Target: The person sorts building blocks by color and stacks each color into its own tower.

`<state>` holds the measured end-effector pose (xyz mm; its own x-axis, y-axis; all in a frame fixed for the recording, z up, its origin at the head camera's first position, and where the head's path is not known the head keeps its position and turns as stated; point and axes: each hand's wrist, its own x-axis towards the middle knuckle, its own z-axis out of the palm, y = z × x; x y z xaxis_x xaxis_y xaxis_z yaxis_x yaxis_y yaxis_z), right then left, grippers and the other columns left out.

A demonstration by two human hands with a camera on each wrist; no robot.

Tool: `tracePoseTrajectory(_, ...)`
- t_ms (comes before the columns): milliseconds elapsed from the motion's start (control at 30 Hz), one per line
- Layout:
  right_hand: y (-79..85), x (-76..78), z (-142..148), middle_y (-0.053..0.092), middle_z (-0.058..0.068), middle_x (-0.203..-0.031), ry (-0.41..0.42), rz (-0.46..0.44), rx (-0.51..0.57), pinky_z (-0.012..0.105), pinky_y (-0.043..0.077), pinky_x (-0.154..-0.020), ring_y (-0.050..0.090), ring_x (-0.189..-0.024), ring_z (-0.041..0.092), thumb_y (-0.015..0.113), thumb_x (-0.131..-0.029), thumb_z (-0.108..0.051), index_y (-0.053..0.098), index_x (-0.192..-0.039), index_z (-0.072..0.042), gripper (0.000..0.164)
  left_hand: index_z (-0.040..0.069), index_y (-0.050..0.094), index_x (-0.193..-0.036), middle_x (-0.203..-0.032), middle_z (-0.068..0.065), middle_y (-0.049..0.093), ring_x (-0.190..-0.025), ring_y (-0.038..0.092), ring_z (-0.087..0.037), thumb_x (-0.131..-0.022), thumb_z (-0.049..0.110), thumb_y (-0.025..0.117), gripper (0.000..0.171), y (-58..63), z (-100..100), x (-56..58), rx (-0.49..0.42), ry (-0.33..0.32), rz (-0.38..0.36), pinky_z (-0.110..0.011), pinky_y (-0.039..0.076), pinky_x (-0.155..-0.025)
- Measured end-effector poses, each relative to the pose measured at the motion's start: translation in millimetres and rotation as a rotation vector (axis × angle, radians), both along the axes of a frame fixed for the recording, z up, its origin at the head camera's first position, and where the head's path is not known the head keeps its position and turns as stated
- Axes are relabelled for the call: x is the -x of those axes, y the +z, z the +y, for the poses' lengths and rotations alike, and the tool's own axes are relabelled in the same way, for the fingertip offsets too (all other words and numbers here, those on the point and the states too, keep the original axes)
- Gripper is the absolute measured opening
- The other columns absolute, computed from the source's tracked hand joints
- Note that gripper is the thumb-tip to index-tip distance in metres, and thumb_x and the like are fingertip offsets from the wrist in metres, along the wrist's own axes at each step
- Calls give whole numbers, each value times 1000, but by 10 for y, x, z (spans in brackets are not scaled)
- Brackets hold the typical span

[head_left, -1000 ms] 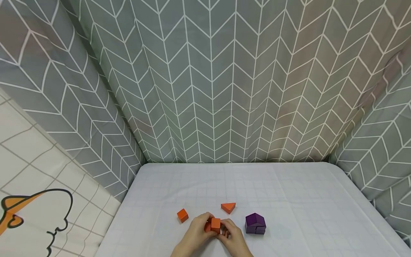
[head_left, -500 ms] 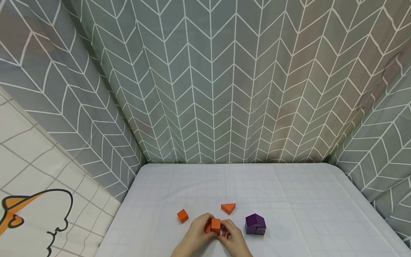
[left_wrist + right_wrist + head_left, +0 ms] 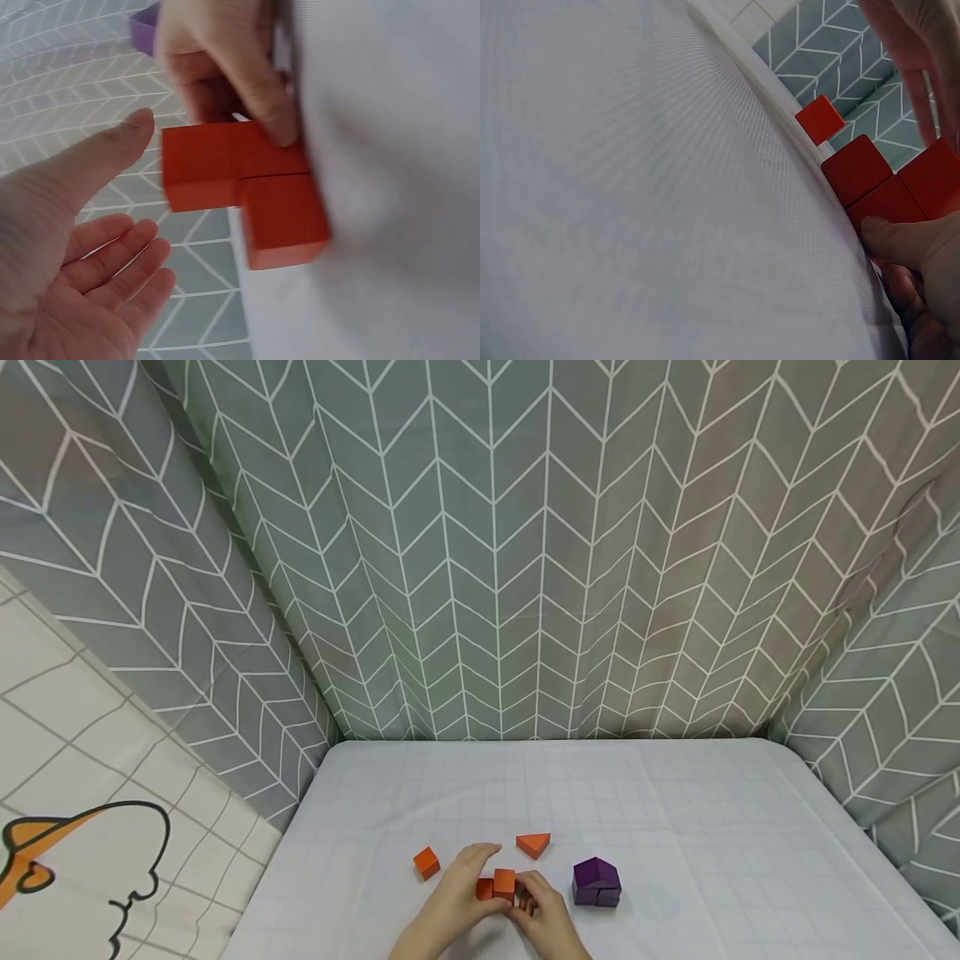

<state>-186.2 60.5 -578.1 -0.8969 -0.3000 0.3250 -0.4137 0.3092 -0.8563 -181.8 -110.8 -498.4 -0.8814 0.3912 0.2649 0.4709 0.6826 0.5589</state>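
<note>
White table [image 3: 675, 827]: roughly five orange blocks [image 3: 504, 883].

Backdrop: grey curtain [image 3: 495, 552] with white chevron lines, hung in folds on three sides. Surface [image 3: 675, 810]: pale cloth with a faint grid. At left, a cream cloth [image 3: 82, 793] with grid lines and an orange-and-black cartoon print.

The orange blocks [image 3: 244, 187] look matt and smooth, possibly painted wood. The white table cover [image 3: 645, 187] shows a fine woven cloth texture; the chevron curtain [image 3: 487, 552] is cloth.
</note>
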Motion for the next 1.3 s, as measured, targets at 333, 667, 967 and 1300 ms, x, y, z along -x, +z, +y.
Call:
tracePoseTrajectory(333, -25, 1, -7, 53, -6, -88, -14, 4, -6, 17, 43, -53, 47, -66, 3, 71, -72, -12, 60, -102, -10, 32, 5, 49, -122, -119, -6, 52, -110, 47, -22, -70, 34, 73, 64, 175, -162, 41, -12, 69, 78, -38, 43, -86)
tracePoseTrajectory(667, -3, 9, -5, 53, -4, -90, 3, -64, -17, 17, 44, -55, 47, -68, 2, 71, -73, -13, 58, -103, -5, 33, -4, 53, -114, -111, -15, 56, -105, 52, -30, -63, 19, 80, 62, 6, -557, 212, -34, 250, 98, -40, 44, -84)
tracePoseTrajectory(967, 64, 15, 8, 52, -2, -92, 4, -119, -22, 18, 44, -57, 47, -69, 4, 71, -73, -10, 58, -104, -3, 34, -7, 54, -111, -106, -18, 57, -97, 54, -31, -64, 15, 79, 58, -190, -715, 247, -6, 311, -17, -41, 45, -81)
tracePoseTrajectory(1300, 55, 6, 4, 52, -4, -91, 9, -124, -26, 18, 44, -57, 48, -69, 3, 70, -73, -8, 58, -104, -5, 34, 1, 59, -98, -91, -6, 60, -80, 54, -15, -69, 9, 74, 34, -421, -798, 245, -20, 340, -58, -30, 46, -67)
